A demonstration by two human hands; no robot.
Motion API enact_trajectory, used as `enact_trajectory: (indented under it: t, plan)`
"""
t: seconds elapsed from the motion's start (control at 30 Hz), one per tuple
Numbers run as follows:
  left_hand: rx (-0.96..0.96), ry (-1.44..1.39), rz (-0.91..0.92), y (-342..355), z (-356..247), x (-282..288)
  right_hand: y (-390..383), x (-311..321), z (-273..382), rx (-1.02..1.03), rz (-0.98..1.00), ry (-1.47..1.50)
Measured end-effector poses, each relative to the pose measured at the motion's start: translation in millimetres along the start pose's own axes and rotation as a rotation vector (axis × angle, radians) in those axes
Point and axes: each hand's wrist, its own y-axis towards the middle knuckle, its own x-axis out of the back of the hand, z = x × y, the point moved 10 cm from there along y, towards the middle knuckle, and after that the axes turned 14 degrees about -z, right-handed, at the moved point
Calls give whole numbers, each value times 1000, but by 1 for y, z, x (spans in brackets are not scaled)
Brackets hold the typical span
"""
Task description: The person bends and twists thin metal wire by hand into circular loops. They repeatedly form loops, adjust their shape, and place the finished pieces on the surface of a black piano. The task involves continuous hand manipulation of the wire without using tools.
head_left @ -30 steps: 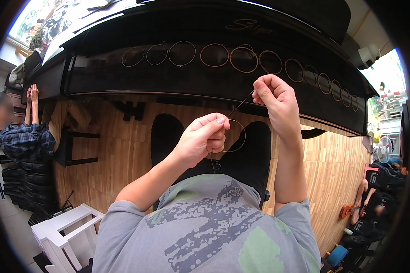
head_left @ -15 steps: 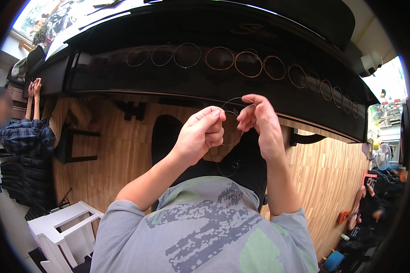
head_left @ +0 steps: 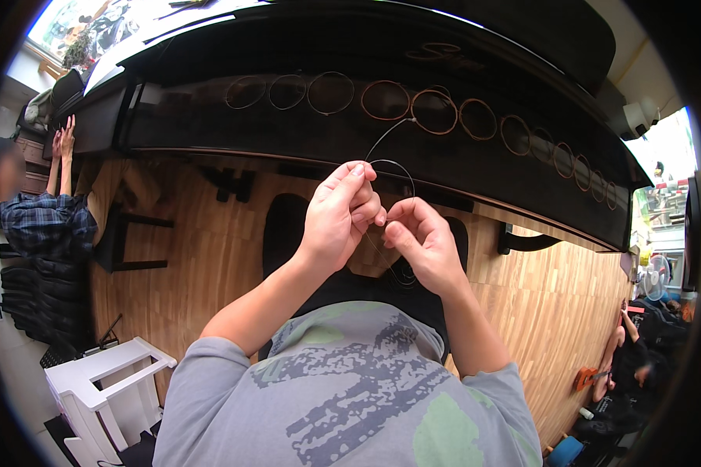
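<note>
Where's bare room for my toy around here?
On the black piano, a patch looks bare between its left end block and the leftmost silver ring. The wooden floor too, between the black stool and left leg.

Crowded: the copper rings, and the wire by the left hand and right hand.

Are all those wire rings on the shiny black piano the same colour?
No, the three leftmost rings look silvery, while the ring beside them looks copper-coloured.

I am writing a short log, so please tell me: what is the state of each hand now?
Left hand: closed, holding the thin wire.
Right hand: curled near the wire; whether its grip is closed cannot be told.
</note>
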Motion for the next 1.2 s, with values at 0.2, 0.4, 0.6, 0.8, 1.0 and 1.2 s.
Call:
enact_trajectory:
  t: [0.2, 0.4, 0.6, 0.8, 1.0, 1.2]
  plan:
    - [-36, -19, -48, 5, -5, 5, -18, -17, -16, -340, 247, -155]
    - [26, -14, -25, 0, -5, 2, 1, 14, -1, -18, 38, -255]
    - [34, -1, -49, 0, -6, 6, 4, 18, 1, 26, -3, -270]
    - [69, -43, -36, 0, 2, 3, 2, 8, 13, 80, -18, -287]
    - [46, -35, -41, 1, 2, 3, 5, 8, 5, 111, -75, -197]
    - [3, -26, -65, 2, 1, 1, 8, 6, -8, 14, -14, -20]
